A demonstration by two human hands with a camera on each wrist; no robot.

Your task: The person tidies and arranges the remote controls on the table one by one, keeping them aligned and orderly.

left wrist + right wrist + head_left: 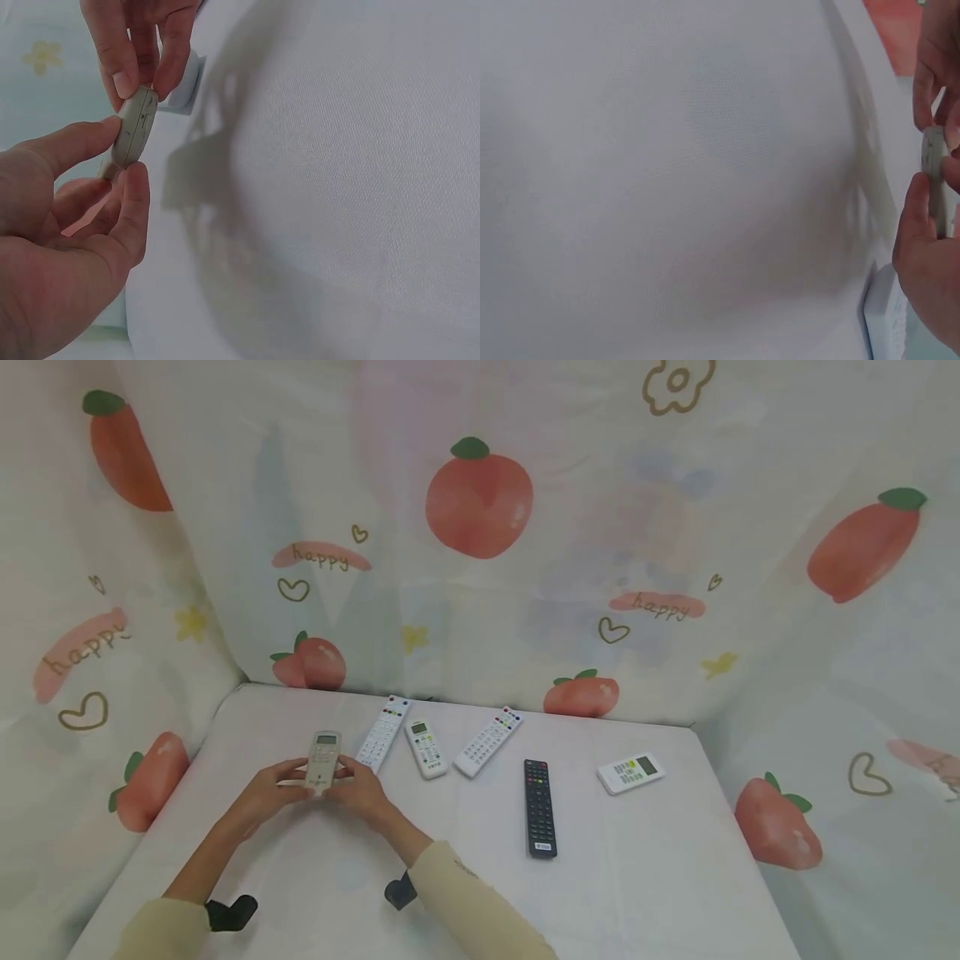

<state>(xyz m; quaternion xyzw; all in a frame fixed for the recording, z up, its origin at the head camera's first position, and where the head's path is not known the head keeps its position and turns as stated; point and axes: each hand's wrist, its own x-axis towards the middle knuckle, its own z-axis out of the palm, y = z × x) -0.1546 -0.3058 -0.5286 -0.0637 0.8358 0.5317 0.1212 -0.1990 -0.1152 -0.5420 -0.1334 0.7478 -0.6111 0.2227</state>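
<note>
Left hand (266, 797) is half closed, pinching one long edge of the beige remote (323, 760) between thumb and fingers; right hand (363, 789) is doing likewise on the opposite edge. I'm seeing that remote hanging clear of the white table (637, 885), left of frame centre, screen end up. A long white remote (384, 732) is lying just beyond the right hand; a small white remote (426, 749) and a second long white one (487, 743) are lying mid-frame. Black remote (540, 810) is lying right of centre, screened white remote (631, 773) farther right.
</note>
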